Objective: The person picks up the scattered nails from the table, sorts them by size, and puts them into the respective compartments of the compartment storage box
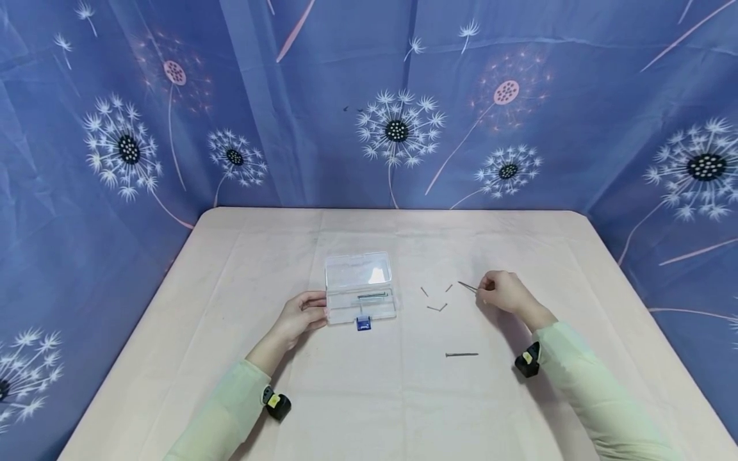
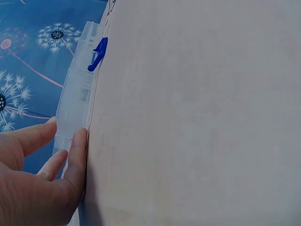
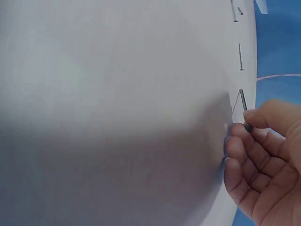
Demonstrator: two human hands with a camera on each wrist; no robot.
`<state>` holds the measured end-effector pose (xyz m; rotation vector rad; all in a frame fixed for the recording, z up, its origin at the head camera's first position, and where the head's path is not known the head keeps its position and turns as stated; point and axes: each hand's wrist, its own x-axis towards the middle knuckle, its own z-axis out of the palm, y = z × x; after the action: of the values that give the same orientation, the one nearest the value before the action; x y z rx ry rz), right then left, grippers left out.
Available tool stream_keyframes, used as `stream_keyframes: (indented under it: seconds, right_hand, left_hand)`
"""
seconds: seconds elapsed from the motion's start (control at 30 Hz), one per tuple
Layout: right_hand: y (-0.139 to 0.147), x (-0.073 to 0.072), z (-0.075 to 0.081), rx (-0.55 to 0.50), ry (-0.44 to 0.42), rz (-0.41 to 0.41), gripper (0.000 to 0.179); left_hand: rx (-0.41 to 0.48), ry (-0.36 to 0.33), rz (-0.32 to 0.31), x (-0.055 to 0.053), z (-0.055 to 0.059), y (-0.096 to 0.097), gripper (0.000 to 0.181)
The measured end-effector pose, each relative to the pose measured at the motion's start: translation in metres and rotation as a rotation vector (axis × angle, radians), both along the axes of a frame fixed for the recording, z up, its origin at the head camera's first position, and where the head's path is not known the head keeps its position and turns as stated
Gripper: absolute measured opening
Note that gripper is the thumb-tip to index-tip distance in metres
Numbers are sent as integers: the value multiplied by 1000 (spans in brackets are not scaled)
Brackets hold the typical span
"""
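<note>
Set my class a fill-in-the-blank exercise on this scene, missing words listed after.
The left hand holds the clear box, whose latch is ____.
The lid stands ____, not shut.
In the head view, ____ small nails lie between the box and the right hand, which pinches a longer nail.

Missing words: blue; open; four.

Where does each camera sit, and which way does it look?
Head: on the head, facing forward and down at the pale cloth-covered table; left hand, right hand and light-green sleeves show.
Left wrist: on that wrist, facing the clear rectangular plastic box; part of the left hand shows, holding it.
Right wrist: on that wrist, facing a thin grey metal nail; part of the right hand shows, pinching it.
Head and left wrist share the box.
</note>
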<state>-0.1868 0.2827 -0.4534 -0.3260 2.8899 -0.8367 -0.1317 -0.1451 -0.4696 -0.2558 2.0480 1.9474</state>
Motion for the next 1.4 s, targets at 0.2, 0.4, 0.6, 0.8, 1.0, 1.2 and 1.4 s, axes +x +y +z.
stream_keyframes:
  seconds: [0.2,0.4,0.6,0.8,1.0,1.2,1.4]
  right_hand:
    - [0,4,-2,-309,-104,-179,18]
    - [-3,10,1,-536,-165,-295,29]
    - [-16,14,7,-651,-167,-299,34]
    - [-38,18,17,-771,-182,-245,31]
    - [-62,20,26,-820,-216,-193,26]
    - [-84,18,30,-846,-226,-151,28]
    - [-105,16,29,-874,-244,-115,27]
  left_hand:
    - [-4,0,-1,2,2,-1,46]
    - [0,-2,0,3,2,-1,45]
    - [5,-4,4,2,0,-1,46]
    - [-6,-1,5,2,0,0,46]
    - [-4,4,3,1,0,0,45]
    - [9,11,6,1,-1,-1,46]
    - [2,3,13,1,-2,0,46]
